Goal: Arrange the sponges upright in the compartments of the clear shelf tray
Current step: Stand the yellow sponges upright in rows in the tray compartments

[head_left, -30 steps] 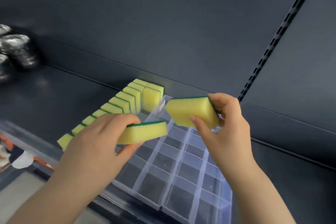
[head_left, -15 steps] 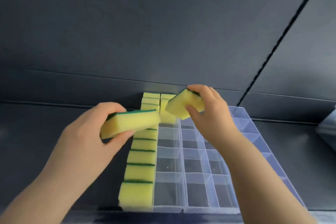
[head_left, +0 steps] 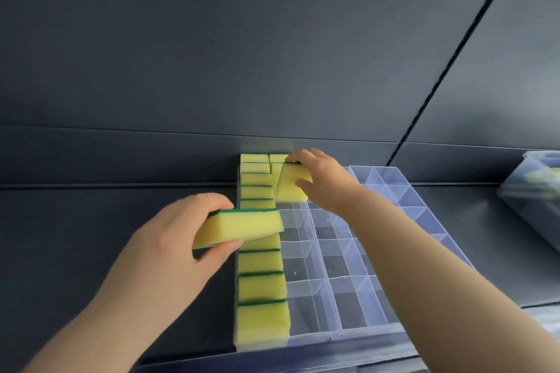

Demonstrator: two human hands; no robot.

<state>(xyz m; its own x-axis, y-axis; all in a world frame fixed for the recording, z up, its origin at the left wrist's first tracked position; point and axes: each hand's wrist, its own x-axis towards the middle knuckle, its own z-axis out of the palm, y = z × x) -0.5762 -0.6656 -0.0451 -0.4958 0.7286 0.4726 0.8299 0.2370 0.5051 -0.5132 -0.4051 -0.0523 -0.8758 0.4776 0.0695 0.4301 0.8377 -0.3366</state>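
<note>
A clear compartment tray (head_left: 339,297) lies on the dark shelf. Its left column holds several yellow sponges with green scrub edges (head_left: 262,288), all standing upright; two more stand at the back of the second column (head_left: 277,160). My right hand (head_left: 325,182) grips a sponge (head_left: 292,188) and holds it nearly upright at the third compartment from the back in the second column. My left hand (head_left: 178,239) holds another sponge (head_left: 239,227) flat, green side up, over the left column.
Dark shelf back panels rise behind the tray. A second clear bin (head_left: 536,188) with blurred contents sits at the far right on the shelf. The tray's right-hand columns hold nothing. Bare dark shelf (head_left: 91,221) lies left of the tray.
My right hand has lowered its sponge and tipped it toward upright at the second column. My left hand has drifted right with its sponge, now over the left column.
</note>
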